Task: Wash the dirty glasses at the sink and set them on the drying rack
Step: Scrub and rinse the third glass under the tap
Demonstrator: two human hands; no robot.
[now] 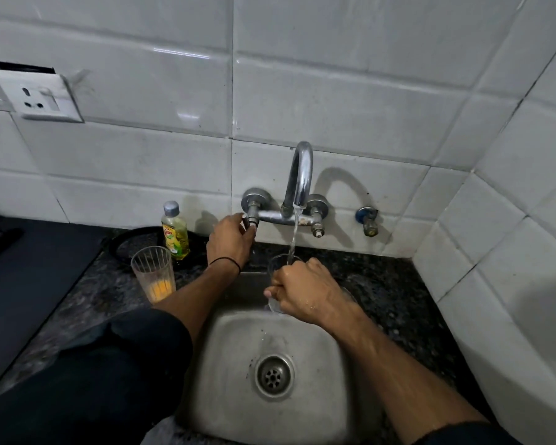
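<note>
dish-soap bottle (175, 231) | label logo: "Vim" | smaller print unreadable

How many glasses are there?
2. A glass with orange dregs stands on the counter left of the sink; the right hand holds a clear glass under the tap. A rim behind that hand may be a third.

black sleeves (148, 342), black wristband (226, 260)
</note>
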